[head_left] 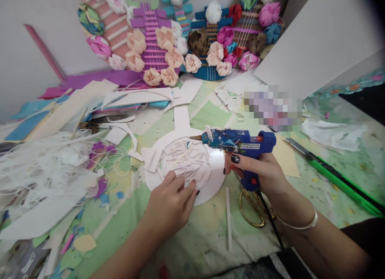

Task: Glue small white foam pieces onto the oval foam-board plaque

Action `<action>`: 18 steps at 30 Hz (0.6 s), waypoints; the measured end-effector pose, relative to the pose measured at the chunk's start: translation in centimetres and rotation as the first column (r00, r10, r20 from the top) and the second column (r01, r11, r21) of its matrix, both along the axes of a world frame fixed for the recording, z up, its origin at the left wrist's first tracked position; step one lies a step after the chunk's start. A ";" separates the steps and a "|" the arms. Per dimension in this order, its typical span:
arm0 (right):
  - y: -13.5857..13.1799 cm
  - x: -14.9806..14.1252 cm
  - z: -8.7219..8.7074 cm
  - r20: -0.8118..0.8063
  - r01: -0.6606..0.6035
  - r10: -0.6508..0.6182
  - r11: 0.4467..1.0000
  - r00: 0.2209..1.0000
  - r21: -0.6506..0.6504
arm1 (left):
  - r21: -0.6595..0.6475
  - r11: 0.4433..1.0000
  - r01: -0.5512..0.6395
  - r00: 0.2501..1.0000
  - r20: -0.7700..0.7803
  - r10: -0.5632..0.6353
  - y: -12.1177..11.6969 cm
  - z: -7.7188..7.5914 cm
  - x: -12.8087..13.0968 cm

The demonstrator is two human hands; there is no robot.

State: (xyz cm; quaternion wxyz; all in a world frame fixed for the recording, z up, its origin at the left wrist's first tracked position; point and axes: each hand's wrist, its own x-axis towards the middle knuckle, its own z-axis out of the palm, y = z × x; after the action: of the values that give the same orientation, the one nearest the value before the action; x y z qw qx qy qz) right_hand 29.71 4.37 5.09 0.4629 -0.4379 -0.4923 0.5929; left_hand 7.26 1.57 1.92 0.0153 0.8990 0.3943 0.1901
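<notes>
My right hand (255,168) grips a blue hot glue gun (240,142) by its handle. Its nozzle points left, above a round white cut-out (210,195) with a neck at the top. Short white paper strips (183,158) lie in a heap inside a ring on this cut-out. On the near edge of the heap rests my left hand (170,201), fingers bent and slightly apart. Its thumb and index tips are separated, with nothing visible between them. Part of the strips is hidden under those fingers.
Gold-handled scissors (251,215) lie below the glue gun, near a loose white strip (228,219). A green box cutter (339,182) is at right. Tangled white string (45,174) and scraps cover the left. Decorated guitar shapes (150,34) with paper flowers stand behind.
</notes>
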 end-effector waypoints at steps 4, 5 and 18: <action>0.3 -0.2 0.1 0.007 0.013 -0.013 1.000 1.000 0.017 | -0.006 1.000 0.004 0.999 0.037 -0.004 -0.2 -0.5 -0.2; 0.3 -0.2 0.2 0.009 0.018 -0.018 1.000 1.000 0.019 | -0.003 1.000 0.005 0.998 0.058 -0.004 -0.3 -0.7 -0.3; 0.5 -0.2 -0.3 0.029 0.031 -0.031 1.000 0.999 0.003 | -0.058 0.931 -0.361 0.851 0.386 0.355 2.1 1.2 -4.0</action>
State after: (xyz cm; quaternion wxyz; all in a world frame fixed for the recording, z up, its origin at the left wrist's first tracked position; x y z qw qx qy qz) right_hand 29.55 4.83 4.77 0.4655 -0.4533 -0.4930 0.5787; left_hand 3.31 3.67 3.09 0.0505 0.7538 0.5420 0.3681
